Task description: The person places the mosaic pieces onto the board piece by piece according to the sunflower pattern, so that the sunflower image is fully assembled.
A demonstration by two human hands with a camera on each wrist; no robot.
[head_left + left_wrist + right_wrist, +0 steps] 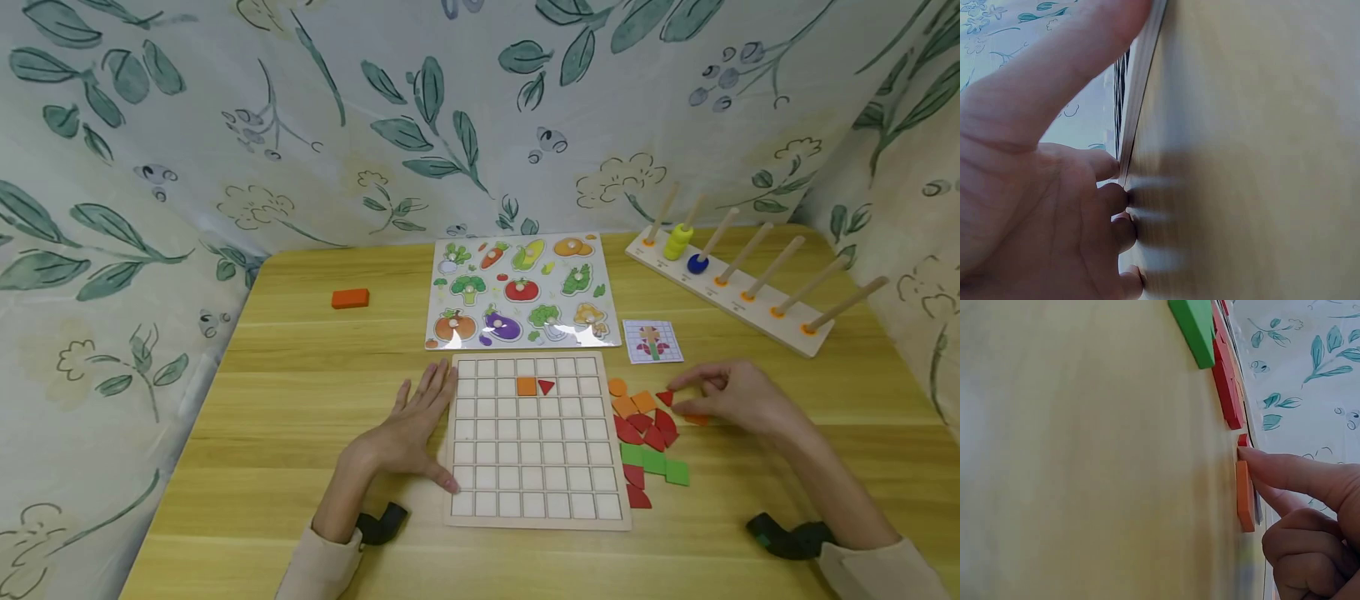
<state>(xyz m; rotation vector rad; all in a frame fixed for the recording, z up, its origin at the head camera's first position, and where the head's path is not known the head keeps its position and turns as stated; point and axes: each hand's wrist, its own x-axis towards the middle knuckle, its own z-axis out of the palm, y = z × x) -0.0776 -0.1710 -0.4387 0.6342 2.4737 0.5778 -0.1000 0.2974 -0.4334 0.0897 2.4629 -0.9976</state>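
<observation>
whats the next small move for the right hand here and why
Probably pinch and lift the small red triangle its fingertips touch: the right hand holds nothing yet, the grid board has only two pieces, and the left hand steadies its edge.

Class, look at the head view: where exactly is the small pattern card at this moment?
The pattern card lies on the table right of centre, just off the vegetable puzzle board's lower right corner, in front of the peg rack and behind the right hand.
</observation>
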